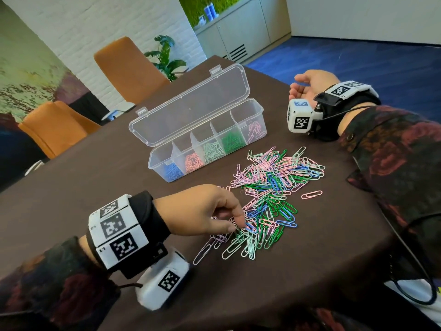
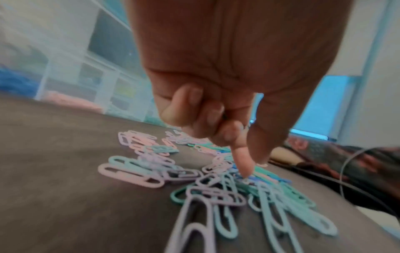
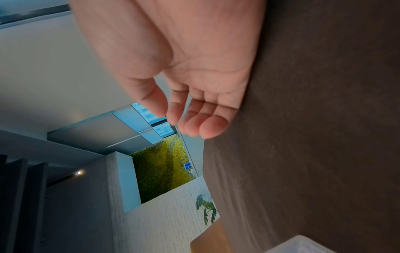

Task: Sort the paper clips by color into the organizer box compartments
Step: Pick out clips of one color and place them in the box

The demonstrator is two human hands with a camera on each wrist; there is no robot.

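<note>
Left grip (image 1: pixel 235 223) pinches into paper clips (image 1: pixel 269 194); organizer box (image 1: pixel 205 149) beyond.

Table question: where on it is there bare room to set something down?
The dark table is bare between the organizer box and the left hand, and along its near edge below the paper clip pile. It is crowded from the box's front to that pile, where the left hand picks. The right hand rests beyond the box's right end.
</note>
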